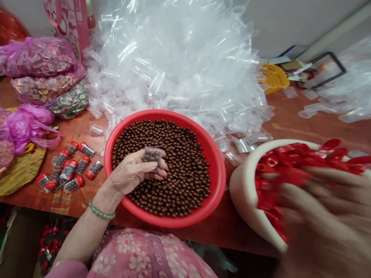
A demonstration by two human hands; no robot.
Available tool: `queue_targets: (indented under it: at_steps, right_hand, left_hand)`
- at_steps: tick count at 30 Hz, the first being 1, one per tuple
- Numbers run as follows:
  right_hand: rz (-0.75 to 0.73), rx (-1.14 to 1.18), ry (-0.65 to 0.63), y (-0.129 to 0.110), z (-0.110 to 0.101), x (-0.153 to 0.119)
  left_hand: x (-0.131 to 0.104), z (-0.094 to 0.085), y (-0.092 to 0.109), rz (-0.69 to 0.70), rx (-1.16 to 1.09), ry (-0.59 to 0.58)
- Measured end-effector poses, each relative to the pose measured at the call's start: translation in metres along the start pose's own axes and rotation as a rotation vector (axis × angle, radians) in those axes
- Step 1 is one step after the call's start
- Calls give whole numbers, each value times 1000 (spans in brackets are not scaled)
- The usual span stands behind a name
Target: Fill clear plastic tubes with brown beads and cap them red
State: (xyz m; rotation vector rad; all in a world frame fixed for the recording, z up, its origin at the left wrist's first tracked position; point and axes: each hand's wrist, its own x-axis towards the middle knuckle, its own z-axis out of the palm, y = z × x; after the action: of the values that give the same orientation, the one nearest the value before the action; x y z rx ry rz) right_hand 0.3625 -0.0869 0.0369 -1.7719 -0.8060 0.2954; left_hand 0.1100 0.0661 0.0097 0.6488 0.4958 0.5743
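Note:
My left hand (pixel 129 174) is closed around a small clear plastic tube (pixel 152 155) with brown balls inside, above a red basin (pixel 219 170). The basin is full of round, glossy brown chocolate balls (pixel 176 186). At the right, my right hand (pixel 333 217) is blurred by motion over a cream tub (pixel 242 194) heaped with red plastic caps (pixel 282 155). Between its thumb and fingers is a smeared red cap (pixel 291 177). Several filled tubes with red caps (pixel 69 169) lie on the table left of the basin.
A big heap of clear empty tubes (pixel 176 50) rises behind the basin. Pink bags of small wrapped pieces (pixel 40 60) are stacked at the left. A yellow basket (pixel 273 78) sits at the back right. Below the table's left edge, a cardboard box (pixel 18 252) holds more capped tubes.

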Motion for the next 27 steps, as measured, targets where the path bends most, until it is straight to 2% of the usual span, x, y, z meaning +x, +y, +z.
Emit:
queue_targets:
  at_steps: [2, 3, 5, 8, 12, 16, 20, 24, 27]
  right_hand:
    - [118, 253, -161, -6, 46, -1]
    - [143, 371, -309, -10, 67, -1]
    - [135, 523, -394, -17, 100, -3]
    - [128, 645, -432, -23, 125, -8]
    - [109, 666, -430, -17, 129, -14]
    - [31, 582, -402, -9, 122, -13]
    - [-38, 486, -429, -10, 112, -9]
    - [-160, 308, -604, -15, 105, -5]
    - [-309, 202, -753, -18, 104, -2]
  left_hand:
    - [-1, 2, -2, 8, 59, 41]
    - [-1, 2, -3, 20, 89, 70]
    - [-2, 4, -6, 59, 135, 130]
    - [-2, 5, -10, 124, 146, 185]
    - [-2, 6, -10, 128, 131, 212]
    - [-2, 5, -10, 147, 115, 234]
    - [-1, 2, -13, 202, 168, 260]
    - [1, 3, -12, 256, 295, 319]
    - [1, 6, -9, 226, 334, 314]
